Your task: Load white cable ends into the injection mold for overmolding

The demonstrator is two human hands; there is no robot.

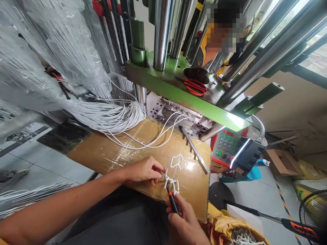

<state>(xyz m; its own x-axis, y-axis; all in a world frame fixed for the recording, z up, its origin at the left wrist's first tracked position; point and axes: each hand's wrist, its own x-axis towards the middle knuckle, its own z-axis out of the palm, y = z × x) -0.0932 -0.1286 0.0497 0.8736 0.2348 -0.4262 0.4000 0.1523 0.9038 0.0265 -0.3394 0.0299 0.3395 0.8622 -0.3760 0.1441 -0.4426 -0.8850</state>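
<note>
My left grip [144, 170] is closed in a pinch on one end of a branched white plastic piece [171, 185], and my right grip [185, 221] is clenched around a slim black tool [171, 202] with an orange collar, its tip close to that piece. The piece lies at the lower middle of the frame, near the front edge of a tape-covered cardboard table [109, 158]. A second white piece [176, 161] lies just above it, apart from my hands. With the tool this close to my left fingers [158, 168], a slip under pressure could jab them, and squeezing too hard could snap or bend the thin plastic branches. A long metal bar [195, 151] lies toward the right of the table, and loops of white cable [143, 141] cross its upper part, where a snagged sleeve could drag them. Beyond are a metal mould [176, 114] and a green machine plate [166, 88], with red-handled scissors [195, 86] resting where a knock could send them down. A co-worker [222, 34] stands past the steel columns [162, 34] at top centre. The keypad [226, 144] at right shows buttons and a red display, but I can't read any brand or writing.
</note>
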